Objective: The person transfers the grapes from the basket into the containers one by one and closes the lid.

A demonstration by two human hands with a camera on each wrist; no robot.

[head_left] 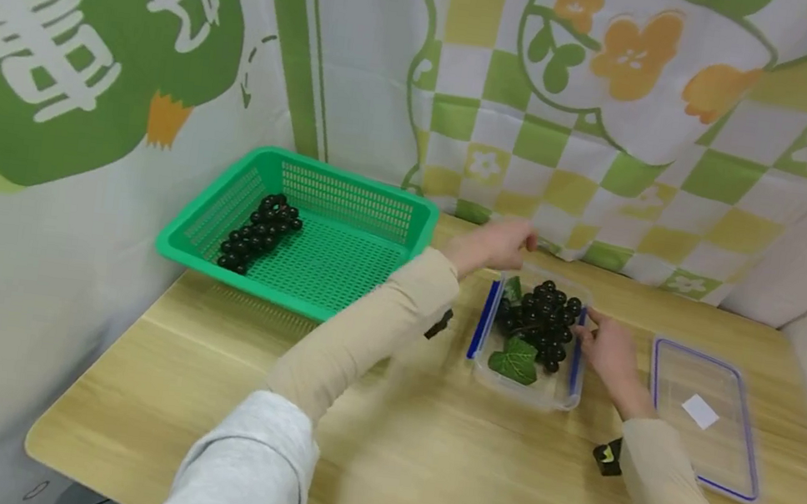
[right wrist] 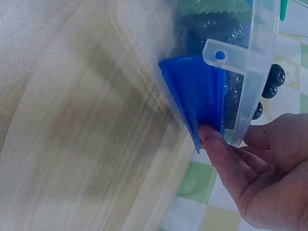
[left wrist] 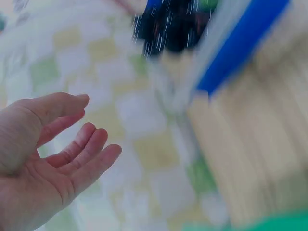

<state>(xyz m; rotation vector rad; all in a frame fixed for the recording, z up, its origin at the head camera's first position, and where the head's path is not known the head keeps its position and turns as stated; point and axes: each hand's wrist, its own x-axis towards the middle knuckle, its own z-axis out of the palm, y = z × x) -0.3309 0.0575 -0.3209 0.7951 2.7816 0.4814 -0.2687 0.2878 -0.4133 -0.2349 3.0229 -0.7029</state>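
A clear plastic container (head_left: pixel 525 393) with blue side latches stands on the table, holding a bunch of dark grapes (head_left: pixel 543 315) with green leaves (head_left: pixel 514 361). Over its far left corner hovers my left hand (head_left: pixel 497 244); the left wrist view shows that hand with loosely bent fingers and nothing in them. My right hand (head_left: pixel 611 357) pinches the container's right side. Up close in the right wrist view, a fingertip rests against the blue latch (right wrist: pixel 195 91), which hangs down, and the thumb is at the rim. A few grapes (right wrist: pixel 274 81) show past that rim.
Left of the container stands a green slotted basket (head_left: pixel 352 180) with another dark grape bunch (head_left: pixel 259 234) inside. The container's blue-edged clear lid (head_left: pixel 684 370) lies on the table (head_left: pixel 451 476) at right. A patterned curtain (head_left: pixel 536 159) hangs along the table's back edge.
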